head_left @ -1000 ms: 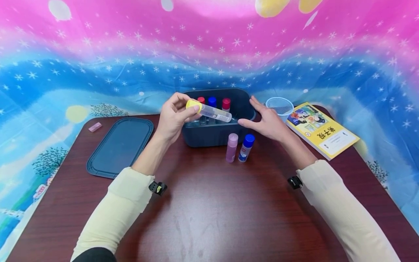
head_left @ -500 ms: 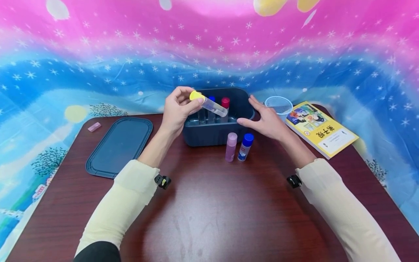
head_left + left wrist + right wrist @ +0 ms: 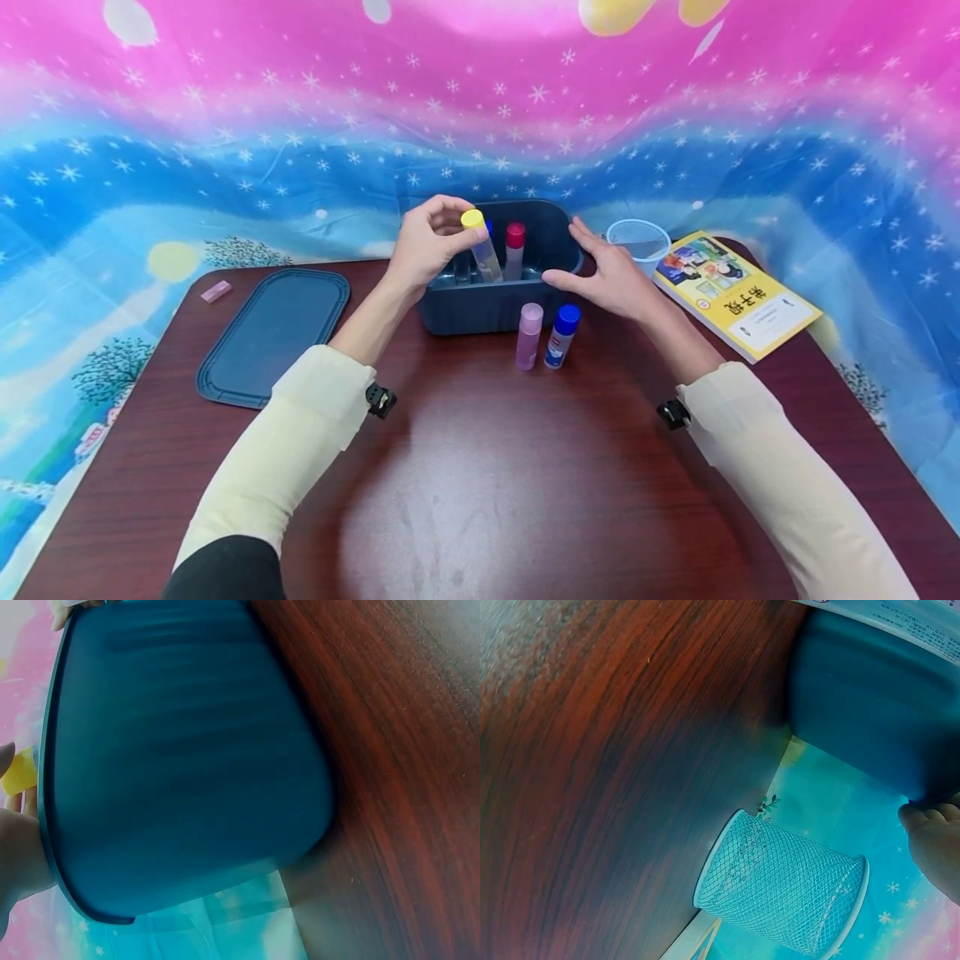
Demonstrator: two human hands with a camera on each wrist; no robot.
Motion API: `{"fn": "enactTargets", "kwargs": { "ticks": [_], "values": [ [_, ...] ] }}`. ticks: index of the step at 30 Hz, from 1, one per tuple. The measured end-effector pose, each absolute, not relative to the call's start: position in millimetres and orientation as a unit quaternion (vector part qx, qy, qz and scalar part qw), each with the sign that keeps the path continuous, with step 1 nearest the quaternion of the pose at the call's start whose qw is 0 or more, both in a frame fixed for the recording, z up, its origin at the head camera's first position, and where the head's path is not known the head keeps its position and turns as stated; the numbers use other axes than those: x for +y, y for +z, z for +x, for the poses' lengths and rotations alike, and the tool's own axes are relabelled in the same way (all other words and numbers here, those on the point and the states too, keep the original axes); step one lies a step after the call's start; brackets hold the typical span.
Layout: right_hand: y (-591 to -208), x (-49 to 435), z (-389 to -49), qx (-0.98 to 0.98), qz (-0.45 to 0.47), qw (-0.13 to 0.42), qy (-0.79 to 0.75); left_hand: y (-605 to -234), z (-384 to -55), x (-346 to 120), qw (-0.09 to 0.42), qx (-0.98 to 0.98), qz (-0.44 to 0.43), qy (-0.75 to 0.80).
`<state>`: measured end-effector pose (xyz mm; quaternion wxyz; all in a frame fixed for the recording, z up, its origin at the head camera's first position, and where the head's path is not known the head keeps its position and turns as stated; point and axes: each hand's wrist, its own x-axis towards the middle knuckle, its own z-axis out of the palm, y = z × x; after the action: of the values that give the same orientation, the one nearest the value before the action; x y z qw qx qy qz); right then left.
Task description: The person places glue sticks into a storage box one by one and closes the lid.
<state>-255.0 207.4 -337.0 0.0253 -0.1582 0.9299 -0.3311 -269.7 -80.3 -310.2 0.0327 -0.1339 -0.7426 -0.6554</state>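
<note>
At the bottom of the frame, open room lies on the table (image 3: 465, 467) between the two sleeves (image 3: 780, 475). Farther, at the centre, a pink tube (image 3: 528, 340) and a blue-capped tube (image 3: 560, 338) stand just before the bin (image 3: 480, 309). The left hand (image 3: 427, 242) pinches a slightly tilted yellow-capped tube (image 3: 488, 262) at the bin's opening; if it touches the bottom, I cannot tell. The right hand (image 3: 607, 282) spreads wide at the bin's right edge, near a mesh cup (image 3: 784, 889).
</note>
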Motion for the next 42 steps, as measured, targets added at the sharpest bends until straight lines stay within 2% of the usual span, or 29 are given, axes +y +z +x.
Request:
{"fn": "enactTargets", "kwargs": {
  "ticks": [10,20,42],
  "values": [
    [-335.3,208.5,-255.0,0.929,-0.159,0.024,-0.334,-306.9,-280.8,-65.7,-0.034,-0.793,-0.148,-0.59],
    [-336.0,206.6,-257.0,0.93,-0.163,0.025,-0.328,-304.3,-287.7,-56.4,-0.113,-0.778,-0.161,-0.596],
    [-338.2,207.5,-257.5,0.928,-0.168,0.026,-0.332,-311.6,-300.6,-36.1,-0.155,-0.822,-0.178,-0.519]
  ]
}}
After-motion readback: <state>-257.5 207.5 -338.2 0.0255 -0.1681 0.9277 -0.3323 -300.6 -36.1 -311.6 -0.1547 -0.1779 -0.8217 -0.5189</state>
